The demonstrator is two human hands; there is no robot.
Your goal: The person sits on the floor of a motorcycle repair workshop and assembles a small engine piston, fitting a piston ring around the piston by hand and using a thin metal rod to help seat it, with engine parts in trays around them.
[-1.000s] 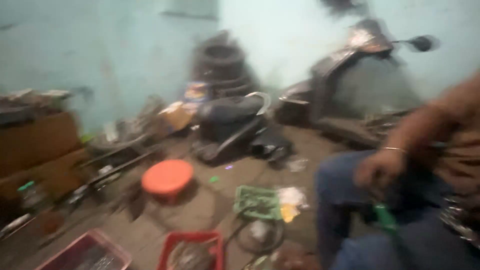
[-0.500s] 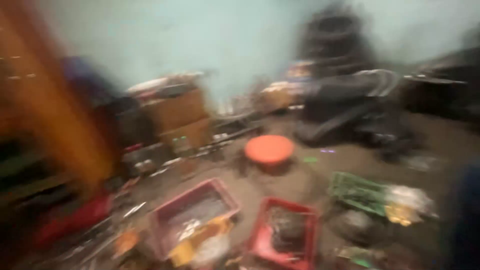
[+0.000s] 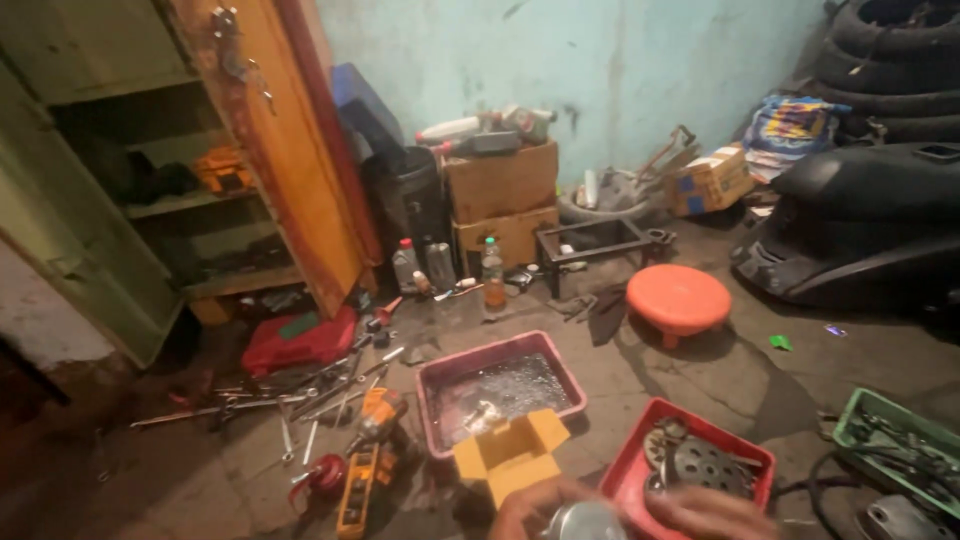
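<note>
Only the tops of my two hands show at the bottom edge of the head view. My left hand (image 3: pixel 525 512) curls around a round grey metal part (image 3: pixel 585 523). My right hand (image 3: pixel 712 512) lies just right of that part, above a red tray (image 3: pixel 640 455) holding a toothed metal disc (image 3: pixel 700 462); its grip is cut off by the frame. An open yellow cardboard box (image 3: pixel 510 455) sits directly ahead of my hands. Behind it is a maroon tray (image 3: pixel 570 365) with liquid inside.
Wrenches (image 3: pixel 300 400), an orange power tool (image 3: pixel 378 413) and a red case (image 3: pixel 300 340) litter the floor at left, below an open wooden cabinet (image 3: pixel 270 150). An orange stool (image 3: pixel 678 297), cardboard boxes (image 3: pixel 500 180), bottles (image 3: pixel 492 275), a green tray (image 3: pixel 850 425), black scooter bodywork (image 3: pixel 870 220) and tyres (image 3: pixel 890 60) surround the middle.
The view has swung left, away from the scooter and a seated person, onto the cabinet and the littered floor. My hands with the metal part have come into view at the bottom.
</note>
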